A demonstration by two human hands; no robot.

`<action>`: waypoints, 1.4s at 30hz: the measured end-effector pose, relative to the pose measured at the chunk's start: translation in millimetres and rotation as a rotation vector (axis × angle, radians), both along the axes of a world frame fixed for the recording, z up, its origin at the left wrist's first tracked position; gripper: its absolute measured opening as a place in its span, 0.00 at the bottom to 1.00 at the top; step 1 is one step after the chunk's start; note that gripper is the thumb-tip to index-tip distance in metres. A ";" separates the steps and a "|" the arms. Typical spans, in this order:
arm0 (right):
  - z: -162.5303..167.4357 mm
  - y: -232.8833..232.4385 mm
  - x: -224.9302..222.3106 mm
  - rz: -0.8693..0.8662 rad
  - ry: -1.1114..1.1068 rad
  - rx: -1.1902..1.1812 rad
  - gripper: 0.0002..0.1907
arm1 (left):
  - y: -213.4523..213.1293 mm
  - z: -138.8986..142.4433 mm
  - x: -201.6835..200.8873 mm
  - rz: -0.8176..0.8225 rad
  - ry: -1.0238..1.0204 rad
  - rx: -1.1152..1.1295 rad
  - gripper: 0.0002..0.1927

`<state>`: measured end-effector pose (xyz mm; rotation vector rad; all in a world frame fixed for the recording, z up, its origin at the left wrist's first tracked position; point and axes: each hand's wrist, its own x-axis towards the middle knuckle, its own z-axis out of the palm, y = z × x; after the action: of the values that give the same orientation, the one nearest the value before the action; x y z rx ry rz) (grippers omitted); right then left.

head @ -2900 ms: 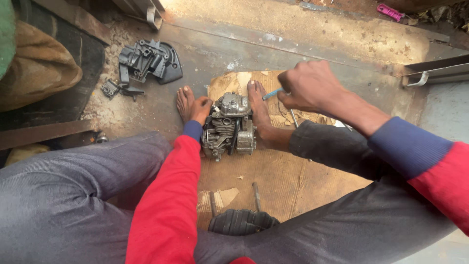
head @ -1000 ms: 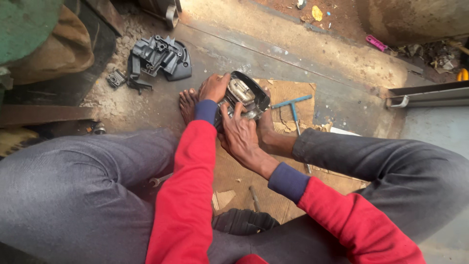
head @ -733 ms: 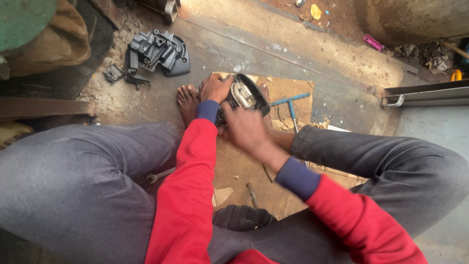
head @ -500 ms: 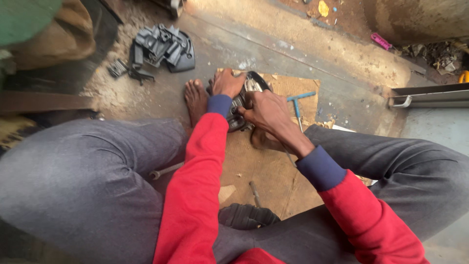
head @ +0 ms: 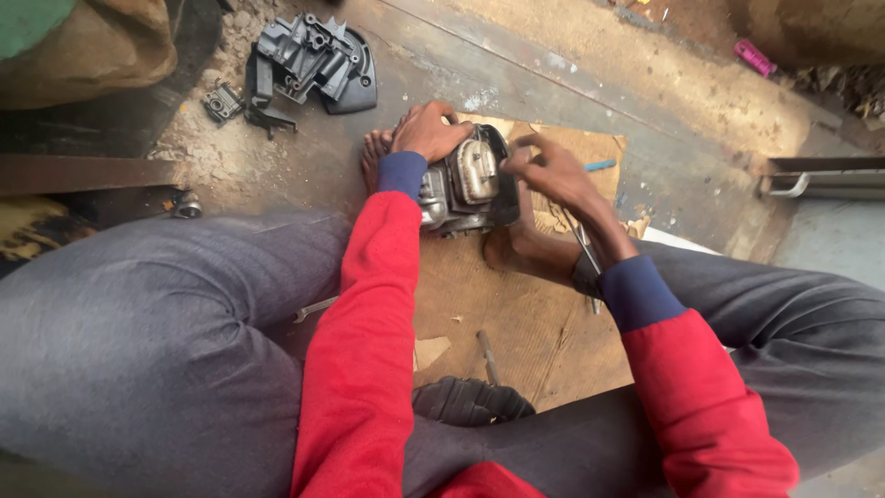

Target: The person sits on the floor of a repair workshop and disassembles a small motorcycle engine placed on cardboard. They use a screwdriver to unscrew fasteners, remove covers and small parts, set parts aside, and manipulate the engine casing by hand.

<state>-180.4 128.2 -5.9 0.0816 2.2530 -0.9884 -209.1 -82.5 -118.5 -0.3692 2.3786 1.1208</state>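
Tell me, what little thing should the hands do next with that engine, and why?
Probably bring the right hand fully onto the small engine. The left hand grips its top, the bare feet brace it on the cardboard, but the right fingers only touch its edge.

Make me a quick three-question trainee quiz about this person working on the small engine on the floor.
1. True or false: the left hand rests on top of the small engine.
2. What lies under the engine? A) cardboard sheet B) metal tray C) folded cloth
3. Fill in: the dark plastic housing parts lie on the floor to the engine's far ____.

Key:
1. True.
2. A, the cardboard sheet.
3. Left. The right hand touches the engine's right side.
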 end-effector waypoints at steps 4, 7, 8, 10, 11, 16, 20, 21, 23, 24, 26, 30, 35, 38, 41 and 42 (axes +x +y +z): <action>-36.2 1.4 15.4 0.108 0.017 -0.014 0.27 | 2.9 -9.0 -0.6 -0.151 0.070 -0.022 0.28; -42.7 -9.6 29.2 0.090 0.010 -0.102 0.43 | 8.9 -14.8 2.2 -0.328 0.208 0.020 0.25; -45.1 -12.0 35.6 0.075 0.101 -0.167 0.52 | 11.6 -16.8 4.5 -0.348 0.247 0.087 0.24; -46.3 -16.1 45.5 0.031 0.162 -0.255 0.62 | 16.3 -20.5 5.2 -0.379 0.241 0.175 0.21; -47.1 -18.1 50.0 0.002 0.130 -0.280 0.63 | 16.8 -22.1 5.7 -0.387 0.198 0.193 0.19; -52.5 -36.7 73.4 -0.129 0.142 -0.269 0.56 | 22.7 -21.0 2.3 -0.446 0.111 0.319 0.16; -48.3 -42.5 103.9 -0.485 -0.212 -0.021 0.34 | 46.2 -6.0 2.2 -0.562 -0.002 0.312 0.14; -47.5 -42.5 107.5 -0.573 -0.271 -0.002 0.30 | 51.8 -1.8 -1.3 -0.614 -0.030 0.256 0.13; -49.8 -45.5 115.6 -0.599 -0.341 -0.104 0.16 | 59.3 6.1 -9.0 -0.590 0.080 0.278 0.14; -51.5 -46.8 119.0 -0.611 -0.381 -0.157 0.13 | 58.9 9.4 -10.7 -0.576 0.131 0.287 0.14; -58.0 -52.5 123.7 -0.729 -0.504 -0.234 0.09 | 52.6 14.3 -19.5 -0.432 0.224 0.247 0.13; -65.9 -56.0 129.5 -0.850 -0.474 -0.382 0.05 | 10.4 2.2 -26.8 -0.106 0.362 0.163 0.14; -71.3 -51.8 130.5 -0.972 -0.449 -0.344 0.07 | -23.0 -37.8 -7.6 -0.039 0.086 0.058 0.21; -70.7 -47.6 122.0 -0.971 -0.471 -0.298 0.10 | -13.8 -46.3 5.9 -0.038 -0.074 0.049 0.22; -60.5 -43.0 116.2 -0.770 -0.521 -0.255 0.18 | -9.5 -44.9 15.5 0.203 -0.093 0.011 0.23; -53.4 -40.6 117.4 -0.679 -0.537 -0.237 0.23 | -9.7 -43.5 18.9 0.317 -0.087 0.003 0.23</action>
<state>-63.0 87.6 -59.3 0.9378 1.6093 -1.3671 -190.2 -92.2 -162.0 -0.8001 2.2947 1.2162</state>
